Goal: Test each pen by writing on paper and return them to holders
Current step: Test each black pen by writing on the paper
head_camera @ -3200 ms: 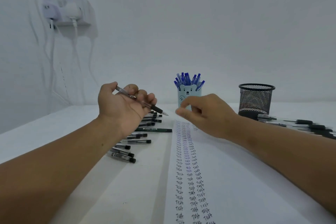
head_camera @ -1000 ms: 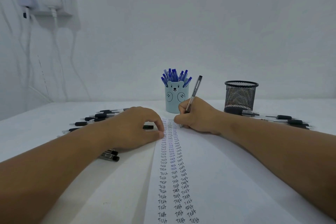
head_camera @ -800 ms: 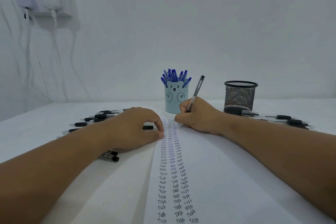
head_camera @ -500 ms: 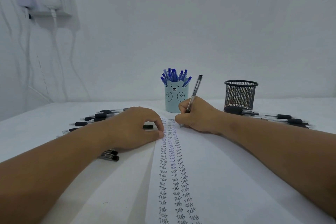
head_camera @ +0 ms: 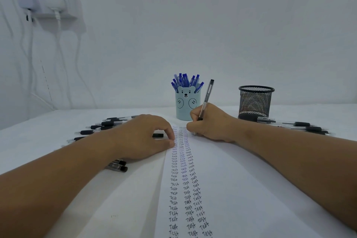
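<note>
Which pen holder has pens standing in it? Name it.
The light blue bear-face cup, left of the right hand: blue pens fill it. The black mesh holder shows none.

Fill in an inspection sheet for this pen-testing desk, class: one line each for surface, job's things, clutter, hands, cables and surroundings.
Surface: white table with a long paper sheet carrying three columns of "Test".
Job's things: black pen upright in the right hand; bear holder full of blue pens; mesh holder; loose black pens left and right.
Clutter: nothing seen.
Hands: right hand grips the pen, tip at the paper; left hand rests on the paper's edge.
Cables: white cables hang from the wall socket.
Surroundings: plain white wall.
</note>
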`<state>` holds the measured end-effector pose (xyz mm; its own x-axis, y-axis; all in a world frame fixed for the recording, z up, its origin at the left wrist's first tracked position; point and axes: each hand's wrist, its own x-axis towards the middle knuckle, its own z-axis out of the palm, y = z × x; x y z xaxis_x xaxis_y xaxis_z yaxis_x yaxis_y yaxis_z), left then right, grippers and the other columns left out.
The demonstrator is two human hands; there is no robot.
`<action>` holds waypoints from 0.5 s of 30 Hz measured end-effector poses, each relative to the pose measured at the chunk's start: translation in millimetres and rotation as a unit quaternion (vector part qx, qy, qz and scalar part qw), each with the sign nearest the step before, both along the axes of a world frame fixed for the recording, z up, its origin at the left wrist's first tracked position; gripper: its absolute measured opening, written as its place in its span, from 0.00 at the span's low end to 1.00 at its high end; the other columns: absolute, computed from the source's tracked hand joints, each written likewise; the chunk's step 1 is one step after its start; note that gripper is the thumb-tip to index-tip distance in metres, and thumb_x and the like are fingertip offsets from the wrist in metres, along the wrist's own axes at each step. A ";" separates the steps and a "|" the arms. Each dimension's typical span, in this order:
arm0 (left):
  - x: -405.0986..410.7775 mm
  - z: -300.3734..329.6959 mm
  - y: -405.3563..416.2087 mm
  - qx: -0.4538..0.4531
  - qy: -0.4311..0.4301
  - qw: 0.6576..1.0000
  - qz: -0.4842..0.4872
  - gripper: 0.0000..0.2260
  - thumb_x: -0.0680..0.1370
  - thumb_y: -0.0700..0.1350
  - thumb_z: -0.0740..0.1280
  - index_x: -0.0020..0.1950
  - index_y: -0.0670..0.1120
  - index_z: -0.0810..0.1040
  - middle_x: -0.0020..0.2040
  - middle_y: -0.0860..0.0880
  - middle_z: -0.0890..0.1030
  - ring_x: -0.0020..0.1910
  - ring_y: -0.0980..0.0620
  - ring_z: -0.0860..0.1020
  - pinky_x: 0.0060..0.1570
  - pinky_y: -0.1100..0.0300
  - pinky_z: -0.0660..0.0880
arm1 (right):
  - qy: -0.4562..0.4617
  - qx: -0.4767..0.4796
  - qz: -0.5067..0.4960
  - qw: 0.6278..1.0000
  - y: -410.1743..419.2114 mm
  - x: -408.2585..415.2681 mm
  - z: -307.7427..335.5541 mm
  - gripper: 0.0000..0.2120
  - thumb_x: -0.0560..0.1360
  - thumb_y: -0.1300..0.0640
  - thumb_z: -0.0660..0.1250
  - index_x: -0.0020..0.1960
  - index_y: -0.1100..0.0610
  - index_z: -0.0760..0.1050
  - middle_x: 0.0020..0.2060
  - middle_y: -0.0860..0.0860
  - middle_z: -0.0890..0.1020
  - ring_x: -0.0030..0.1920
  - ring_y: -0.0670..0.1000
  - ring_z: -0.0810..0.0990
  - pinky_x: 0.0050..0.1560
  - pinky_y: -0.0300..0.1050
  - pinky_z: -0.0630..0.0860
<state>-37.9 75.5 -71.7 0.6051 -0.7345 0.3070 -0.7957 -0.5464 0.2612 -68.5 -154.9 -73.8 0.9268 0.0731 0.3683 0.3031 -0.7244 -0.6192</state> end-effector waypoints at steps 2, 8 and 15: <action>-0.2 0.6 0.1 0.001 0.003 1.000 0.003 0.05 0.76 0.59 0.69 0.49 0.61 0.81 0.54 0.66 0.80 0.60 0.65 0.74 0.68 0.55 0.69 | -0.002 0.004 0.000 1.000 -0.7 0.1 -0.6 0.17 0.71 0.64 0.69 0.29 0.56 0.64 0.21 0.45 0.66 0.25 0.42 0.64 0.28 0.35 0.60; -0.5 -0.1 0.8 0.005 0.003 1.000 0.001 0.06 0.76 0.60 0.68 0.49 0.62 0.81 0.54 0.67 0.80 0.60 0.64 0.74 0.68 0.55 0.69 | -0.020 -0.014 0.007 1.000 -0.8 0.8 -2.2 0.19 0.71 0.64 0.68 0.29 0.55 0.61 0.23 0.46 0.63 0.27 0.44 0.62 0.29 0.36 0.58; -0.7 1.2 0.5 0.005 0.006 1.000 0.008 0.06 0.76 0.59 0.68 0.49 0.61 0.81 0.54 0.66 0.80 0.61 0.64 0.74 0.69 0.55 0.68 | -0.007 -0.002 0.000 1.000 -2.5 0.9 -1.1 0.20 0.71 0.64 0.68 0.28 0.54 0.61 0.21 0.44 0.63 0.26 0.43 0.62 0.28 0.34 0.59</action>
<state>-38.6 76.1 -70.5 0.6199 -0.7281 0.2926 -0.7842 -0.5609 0.2655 -67.6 -157.5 -74.9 0.9219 0.0752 0.3801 0.3114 -0.7273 -0.6116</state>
